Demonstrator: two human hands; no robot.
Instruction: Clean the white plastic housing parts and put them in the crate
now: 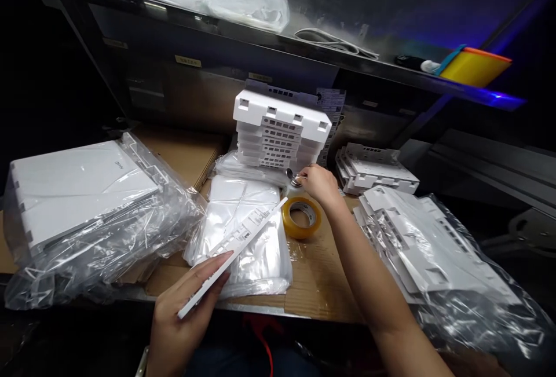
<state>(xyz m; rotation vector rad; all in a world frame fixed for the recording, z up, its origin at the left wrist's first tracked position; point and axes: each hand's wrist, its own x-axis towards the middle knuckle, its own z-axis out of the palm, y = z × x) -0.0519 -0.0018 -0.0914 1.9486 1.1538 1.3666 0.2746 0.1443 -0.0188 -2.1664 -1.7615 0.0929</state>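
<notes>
My left hand is closed round the lower end of a thin white plastic panel with slots, tilted over a stack of clear plastic bags. Farther back, my right hand has its fingers pinched together at a small round shiny piece. Whether the fingers hold that piece or something smaller, I cannot tell. A roll of yellowish packing tape lies just in front of this hand. Behind it rises a stack of white plastic housings with rows of small openings.
Plastic-wrapped white covers lie on the left, and bagged white panels on the right. More white housings sit at the back right. A metal shelf crosses above, bearing a plastic bag and a yellow box.
</notes>
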